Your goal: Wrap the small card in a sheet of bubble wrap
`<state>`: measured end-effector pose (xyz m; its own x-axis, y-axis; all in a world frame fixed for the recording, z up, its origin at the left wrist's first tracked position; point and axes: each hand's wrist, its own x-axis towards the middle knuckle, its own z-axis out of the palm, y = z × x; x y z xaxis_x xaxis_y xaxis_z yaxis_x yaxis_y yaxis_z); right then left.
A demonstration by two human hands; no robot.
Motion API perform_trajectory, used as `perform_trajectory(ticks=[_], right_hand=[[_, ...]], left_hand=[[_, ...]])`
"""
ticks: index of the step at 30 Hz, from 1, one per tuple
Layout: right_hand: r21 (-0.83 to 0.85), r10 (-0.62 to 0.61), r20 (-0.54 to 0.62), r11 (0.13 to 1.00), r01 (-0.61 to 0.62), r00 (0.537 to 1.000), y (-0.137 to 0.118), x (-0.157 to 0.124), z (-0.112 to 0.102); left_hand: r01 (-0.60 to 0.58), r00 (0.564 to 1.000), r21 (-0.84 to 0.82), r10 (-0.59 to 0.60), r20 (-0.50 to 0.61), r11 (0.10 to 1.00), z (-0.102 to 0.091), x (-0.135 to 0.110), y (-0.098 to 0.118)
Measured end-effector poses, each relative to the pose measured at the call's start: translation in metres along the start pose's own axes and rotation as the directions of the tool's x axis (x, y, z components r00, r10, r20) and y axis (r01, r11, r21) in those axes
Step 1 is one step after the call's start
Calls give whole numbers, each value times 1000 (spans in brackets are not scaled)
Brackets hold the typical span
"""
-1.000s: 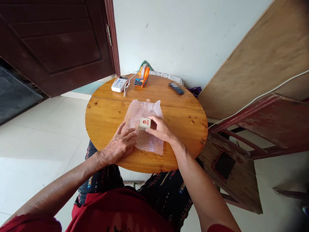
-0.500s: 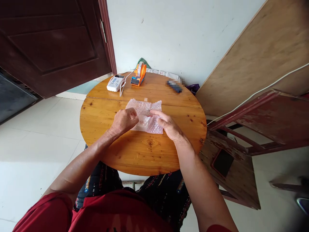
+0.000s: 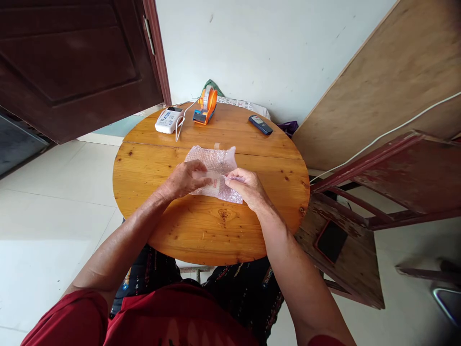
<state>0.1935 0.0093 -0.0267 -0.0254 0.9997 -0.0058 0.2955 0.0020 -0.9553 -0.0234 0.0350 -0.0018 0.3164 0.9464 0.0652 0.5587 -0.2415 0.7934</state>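
A sheet of clear, pinkish bubble wrap [image 3: 211,156] lies partly folded on the round wooden table. Within its fold shows a pale, translucent piece with small red print [image 3: 215,183], too unclear to name. My left hand [image 3: 183,180] is at the left side of the wrap, with thumb and fingers curled round the edge of the folded part. On the right, my right hand [image 3: 248,188] pinches a raised edge of the bubble wrap between thumb and fingers. The fingertips of both hands are close together over the wrap.
At the back of the round table [image 3: 173,226] stand an orange tape dispenser [image 3: 207,105] and a white device [image 3: 168,120] with a white cable [image 3: 180,126]. A dark handheld device [image 3: 260,125] lies back right. A small tape piece [image 3: 216,146] sits behind the wrap.
My right hand has closed on the wrap's edge and lifted it. My left hand has moved slightly right, its thumb lower against the folded part. The red print shows more clearly now.
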Motion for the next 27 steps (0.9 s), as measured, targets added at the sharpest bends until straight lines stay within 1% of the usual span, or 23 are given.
perform_trajectory(ticks=[6, 8, 10, 12, 13, 14, 15, 16, 17, 18, 19, 20, 21, 22, 24, 25, 27], right_hand=[[-22, 80, 20, 997, -79, 997, 0, -1, -1], [-38, 99, 43, 995, -97, 994, 0, -1, -3], [-42, 97, 79, 995, -94, 992, 2, -1, -5], [-72, 57, 81, 996, -51, 995, 3, -1, -5], [-110, 15, 54, 994, -9, 998, 3, -1, -6], [-161, -51, 12, 986, 53, 999, 3, -1, -5], [-222, -142, -38, 966, 130, 989, 1, -2, -5], [-292, -254, -83, 931, 220, 964, -1, -4, -4], [-370, -377, -108, 874, 314, 920, -4, -6, -3], [-451, -494, -107, 797, 401, 863, -8, -9, -1], [-526, -594, -76, 706, 473, 801, -12, -12, 1], [-587, -666, -17, 611, 531, 746, -15, -15, 3], [-629, -706, 61, 522, 577, 705, -18, -18, 5], [-651, -720, 145, 448, 613, 679, -21, -21, 8], [-658, -696, 290, 353, 665, 656, -22, -23, 13], [-657, -676, 337, 330, 678, 655, -22, -23, 15], [-665, -642, 376, 314, 677, 668, -21, -23, 18]], left_hand=[[56, 996, -269, -37, 75, 961, 13, 8, -2], [64, 995, -290, -38, 95, 955, 14, 9, -1], [72, 992, -277, -38, 124, 958, 13, 11, 0], [79, 988, -257, -41, 148, 963, 11, 14, 2], [83, 987, -248, -44, 156, 965, 10, 16, 2], [87, 986, -241, -48, 162, 967, 9, 17, 3], [91, 985, -237, -52, 166, 967, 9, 18, 4], [93, 984, -236, -54, 169, 967, 8, 19, 4], [93, 984, -237, -53, 170, 967, 8, 19, 4], [90, 984, -238, -49, 173, 967, 8, 20, 5], [85, 983, -239, -43, 176, 967, 8, 20, 5], [80, 983, -236, -38, 180, 968, 9, 21, 5], [77, 982, -230, -34, 185, 970, 9, 21, 6], [75, 981, -220, -33, 189, 973, 9, 22, 6], [76, 981, -183, -41, 188, 980, 7, 23, 8], [74, 982, -159, -45, 182, 984, 4, 22, 8], [73, 986, -109, -55, 158, 991, -5, 19, 9]])
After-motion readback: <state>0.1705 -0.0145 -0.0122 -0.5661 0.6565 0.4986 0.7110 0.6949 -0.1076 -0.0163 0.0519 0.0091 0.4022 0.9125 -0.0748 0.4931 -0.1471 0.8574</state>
